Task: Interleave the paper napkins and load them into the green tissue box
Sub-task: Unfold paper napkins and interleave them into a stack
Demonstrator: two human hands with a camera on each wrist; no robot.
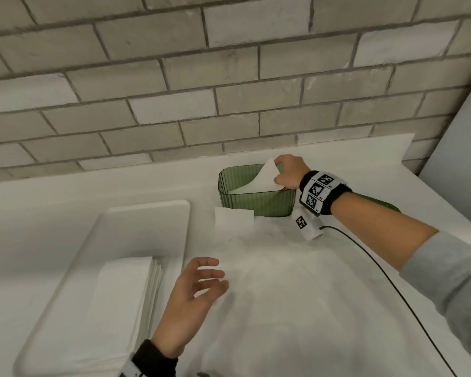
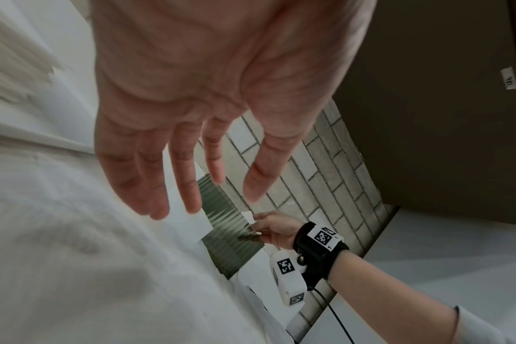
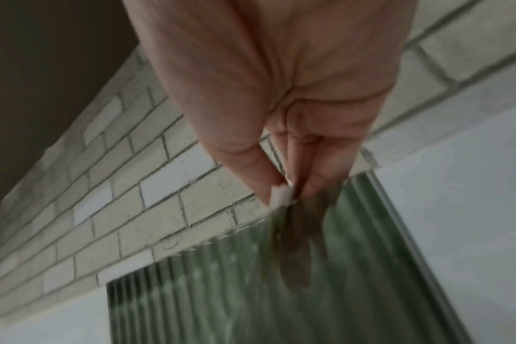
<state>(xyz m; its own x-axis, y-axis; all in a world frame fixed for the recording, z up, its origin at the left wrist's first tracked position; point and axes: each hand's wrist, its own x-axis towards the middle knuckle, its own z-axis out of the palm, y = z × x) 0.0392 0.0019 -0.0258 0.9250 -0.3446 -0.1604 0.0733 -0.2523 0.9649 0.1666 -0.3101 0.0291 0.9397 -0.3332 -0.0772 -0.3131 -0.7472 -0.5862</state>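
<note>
The green ribbed tissue box [image 1: 256,204] stands on the white counter near the brick wall. My right hand [image 1: 287,172] reaches over its right end and pinches a white napkin [image 1: 264,176] that tilts up out of the box; other napkins lie flat inside. In the right wrist view the fingers [image 3: 298,186] pinch a white napkin edge [image 3: 280,196] above the green box wall [image 3: 251,291]. My left hand [image 1: 199,281] hovers open over the white cloth, holding nothing; in the left wrist view its spread fingers [image 2: 151,186] are bare. A stack of folded napkins [image 1: 123,303] lies in a white tray at the left.
The white tray [image 1: 136,213] sits left of the cloth. A loose white napkin [image 1: 233,217] lies in front of the box. A white cloth [image 1: 297,295] covers the counter's middle. A black cable [image 1: 392,281] trails from the right wrist. The brick wall [image 1: 229,77] stands close behind.
</note>
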